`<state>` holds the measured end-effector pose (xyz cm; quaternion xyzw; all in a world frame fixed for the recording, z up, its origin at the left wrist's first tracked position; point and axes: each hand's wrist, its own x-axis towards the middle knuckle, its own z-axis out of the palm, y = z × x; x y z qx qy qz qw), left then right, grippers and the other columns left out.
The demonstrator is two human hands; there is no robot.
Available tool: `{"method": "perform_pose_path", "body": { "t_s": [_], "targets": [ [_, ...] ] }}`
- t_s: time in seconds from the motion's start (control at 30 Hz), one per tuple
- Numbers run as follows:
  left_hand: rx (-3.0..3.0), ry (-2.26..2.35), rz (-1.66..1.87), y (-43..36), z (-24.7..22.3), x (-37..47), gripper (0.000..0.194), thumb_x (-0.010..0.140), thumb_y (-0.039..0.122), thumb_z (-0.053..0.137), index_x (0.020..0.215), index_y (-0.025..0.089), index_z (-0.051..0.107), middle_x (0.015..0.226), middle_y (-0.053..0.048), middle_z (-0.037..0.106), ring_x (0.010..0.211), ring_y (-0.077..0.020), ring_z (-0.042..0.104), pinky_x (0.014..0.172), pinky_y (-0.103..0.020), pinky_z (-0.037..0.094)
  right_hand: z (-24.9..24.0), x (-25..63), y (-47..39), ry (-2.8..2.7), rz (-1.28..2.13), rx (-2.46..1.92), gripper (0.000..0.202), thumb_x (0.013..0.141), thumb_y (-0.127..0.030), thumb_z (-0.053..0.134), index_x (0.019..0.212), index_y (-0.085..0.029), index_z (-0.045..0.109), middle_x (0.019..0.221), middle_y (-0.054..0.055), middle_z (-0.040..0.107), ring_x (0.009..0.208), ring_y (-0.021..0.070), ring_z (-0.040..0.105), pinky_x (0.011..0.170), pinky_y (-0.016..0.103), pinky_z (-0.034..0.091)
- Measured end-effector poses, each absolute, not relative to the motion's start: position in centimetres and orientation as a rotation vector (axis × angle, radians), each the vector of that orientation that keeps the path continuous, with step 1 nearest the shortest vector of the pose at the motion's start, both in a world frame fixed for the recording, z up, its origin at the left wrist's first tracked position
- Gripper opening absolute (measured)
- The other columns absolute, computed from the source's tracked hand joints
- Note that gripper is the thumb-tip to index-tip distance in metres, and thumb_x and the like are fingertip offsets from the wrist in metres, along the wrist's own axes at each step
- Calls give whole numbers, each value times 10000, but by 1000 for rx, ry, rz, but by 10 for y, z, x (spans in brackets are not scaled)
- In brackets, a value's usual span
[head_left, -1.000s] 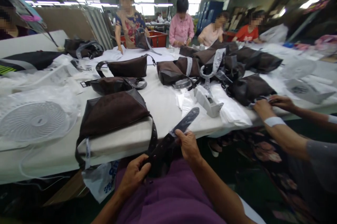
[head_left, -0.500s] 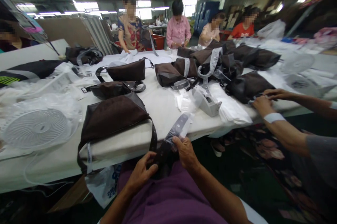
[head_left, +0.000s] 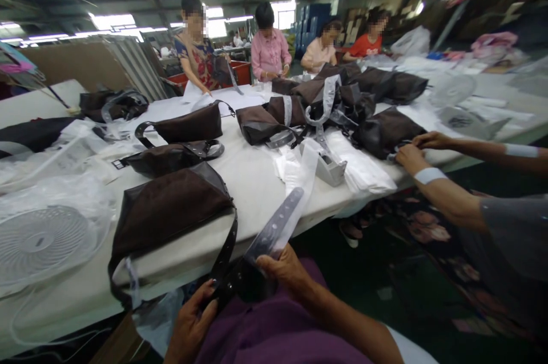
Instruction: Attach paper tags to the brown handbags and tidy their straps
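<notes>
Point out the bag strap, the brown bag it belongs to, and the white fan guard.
bag strap [head_left: 276, 227]: head view, on its plastic-wrapped end.
brown bag [head_left: 166, 210]: head view, on its front panel.
white fan guard [head_left: 40, 241]: head view, on its hub.

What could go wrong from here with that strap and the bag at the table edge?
1. The brown bag lies at the table edge, its strap running down to both hands; a hard pull might drag it off.
2. The clear wrap around the strap tip looks loose; it may slip free or tear under the right hand.
3. The left hand only touches the strap's lower part, so that grip may slide.
</notes>
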<state>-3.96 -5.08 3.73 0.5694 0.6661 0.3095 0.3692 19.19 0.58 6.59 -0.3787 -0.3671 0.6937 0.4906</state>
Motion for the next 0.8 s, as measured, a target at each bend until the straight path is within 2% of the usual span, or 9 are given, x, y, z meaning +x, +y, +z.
{"method": "perform_pose_path", "body": {
  "t_s": [0.1,0.23,0.33,0.4,0.47,0.53,0.63,0.7,0.8],
  "targets": [
    [1489,1686,819,-54,40,-42,331,701,533,611,757,211,663,923,-66,700,917,-285,635,853,-367,493,76,180,2,-866,1750,-864,270,640,-324,740,829,-152,652,732,4,604,640,117,522,588,222,415],
    [1449,1610,882,-54,65,-24,270,772,471,566,734,210,621,766,-17,651,725,-206,616,672,-276,494,83,164,-5,-931,1825,-857,258,639,-264,729,851,-158,628,749,-4,584,656,113,507,595,217,420],
    [1433,1612,909,-47,81,-10,235,791,437,554,752,209,595,689,0,605,663,-181,584,650,-266,478,76,152,-6,-1023,1901,-826,223,641,-254,723,820,-158,631,756,-7,587,674,114,512,628,224,425],
    [1399,1605,937,-35,84,-4,231,788,403,560,905,207,598,739,-8,626,707,-192,603,696,-287,484,66,146,0,-1057,1953,-793,237,637,-282,728,817,-154,643,763,-5,600,690,119,528,658,234,433],
    [1396,1572,935,-20,83,1,372,794,358,542,1129,199,558,842,-34,660,803,-214,624,764,-323,485,56,144,11,-1067,2013,-768,307,611,-304,750,862,-157,650,780,-4,615,695,121,542,670,240,441],
    [1457,1483,875,-4,82,2,441,792,316,530,1217,198,547,953,-55,677,928,-231,619,858,-352,462,49,149,25,-1129,2086,-789,319,587,-315,766,836,-153,649,722,-15,603,633,109,524,620,234,437],
    [1470,1346,835,10,82,2,374,782,300,552,1135,198,627,1067,-63,671,1039,-240,587,929,-350,429,49,164,40,-1367,2066,-797,327,530,-287,803,788,-153,654,708,-17,607,655,122,535,630,243,449],
    [1380,1344,888,10,81,2,341,791,323,561,1093,181,633,1018,-69,681,981,-235,606,875,-334,456,50,175,43,-1394,2026,-737,413,528,-298,815,888,-161,665,843,15,648,796,163,580,726,277,470],
    [1287,1391,975,1,78,7,276,812,355,551,996,165,628,883,-55,679,830,-203,615,762,-297,474,49,180,42,-935,2043,-643,504,647,-509,719,1026,-191,627,1034,62,642,957,209,591,800,342,481]
  ]
}}
